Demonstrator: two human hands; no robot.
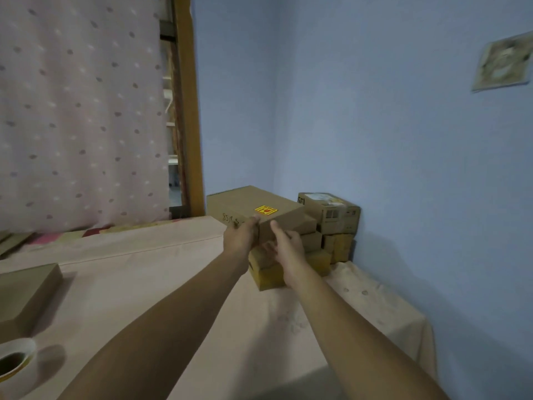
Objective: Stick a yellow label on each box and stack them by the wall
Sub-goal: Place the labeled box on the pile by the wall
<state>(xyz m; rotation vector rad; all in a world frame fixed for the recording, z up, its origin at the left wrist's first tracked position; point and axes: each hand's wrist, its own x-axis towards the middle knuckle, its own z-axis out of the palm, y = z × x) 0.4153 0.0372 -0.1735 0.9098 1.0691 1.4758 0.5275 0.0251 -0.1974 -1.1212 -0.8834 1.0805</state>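
Observation:
A long brown cardboard box [248, 204] with a yellow label [266, 210] on its top lies on the stack of boxes [314, 241] in the corner by the blue wall. My left hand [240, 236] grips its near left corner, thumb on top. My right hand [288, 248] holds the near end face, fingers against the cardboard. Handwriting runs along the box's left side. A smaller box with a white label [331, 210] tops the stack's right part.
A flat cardboard box [26, 293] lies at the left on the pink-covered table [161, 284]. A roll of labels [16, 363] sits at the bottom left. A dotted curtain [80, 111] and wooden post [189, 111] stand behind.

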